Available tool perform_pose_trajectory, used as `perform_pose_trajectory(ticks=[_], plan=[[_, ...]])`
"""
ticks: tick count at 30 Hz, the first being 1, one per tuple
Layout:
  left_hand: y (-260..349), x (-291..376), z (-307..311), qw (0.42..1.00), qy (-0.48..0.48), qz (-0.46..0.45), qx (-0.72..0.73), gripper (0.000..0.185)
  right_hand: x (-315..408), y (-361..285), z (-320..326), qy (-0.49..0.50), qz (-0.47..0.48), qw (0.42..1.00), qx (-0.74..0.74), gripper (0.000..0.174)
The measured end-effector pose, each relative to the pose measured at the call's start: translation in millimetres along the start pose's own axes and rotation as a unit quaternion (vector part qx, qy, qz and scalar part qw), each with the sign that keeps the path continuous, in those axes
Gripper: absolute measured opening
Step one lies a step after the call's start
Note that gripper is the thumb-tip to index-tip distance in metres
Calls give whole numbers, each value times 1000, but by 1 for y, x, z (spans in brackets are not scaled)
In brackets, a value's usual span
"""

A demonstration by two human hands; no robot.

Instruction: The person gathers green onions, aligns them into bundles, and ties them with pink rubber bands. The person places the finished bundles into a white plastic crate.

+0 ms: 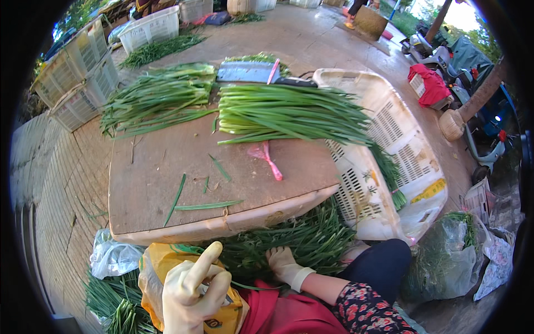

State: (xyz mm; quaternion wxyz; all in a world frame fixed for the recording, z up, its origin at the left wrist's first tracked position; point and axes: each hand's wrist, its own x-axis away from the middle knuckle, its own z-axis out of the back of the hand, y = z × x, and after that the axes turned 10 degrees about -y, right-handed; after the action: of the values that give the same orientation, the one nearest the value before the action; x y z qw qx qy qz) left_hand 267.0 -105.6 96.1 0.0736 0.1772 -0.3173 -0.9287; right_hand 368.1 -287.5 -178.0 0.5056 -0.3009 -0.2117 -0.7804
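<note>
Pale gloves cover both hands. My left hand [196,284] is raised over a yellow plastic bag [156,267], its index finger extended and other fingers bent, with nothing seen in it. My right hand [285,267] rests on a loose heap of long green leaves [308,238] below the board's near edge; whether it grips any is unclear. On the wooden board [167,167] lie a neat bundle of garlic chives [283,112] and a looser pile [167,94]. Behind them is a wide-bladed knife [246,72] with a black handle. A pink plastic tie [267,160] and cut leaves lie nearer.
A white plastic crate [363,192] holding greens stands at the board's right. Bagged greens [442,259] sit at lower right, and more greens [121,296] at lower left. Stacked crates [79,79] stand at upper left, parked scooters [434,54] at upper right. A person's leg [354,12] shows far back.
</note>
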Motion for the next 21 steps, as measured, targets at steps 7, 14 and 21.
perform_pose_trajectory(ticks=[7,14,21], plan=[[-16,6,2,994,36,83,55,46,-31,35,31,-44,87,993,-67,119],[-27,-6,10,796,-189,130,560,58,-93,37,18,-155,187,964,-106,117],[-6,21,20,973,-134,119,143,45,-56,33,19,-232,106,961,-105,97]])
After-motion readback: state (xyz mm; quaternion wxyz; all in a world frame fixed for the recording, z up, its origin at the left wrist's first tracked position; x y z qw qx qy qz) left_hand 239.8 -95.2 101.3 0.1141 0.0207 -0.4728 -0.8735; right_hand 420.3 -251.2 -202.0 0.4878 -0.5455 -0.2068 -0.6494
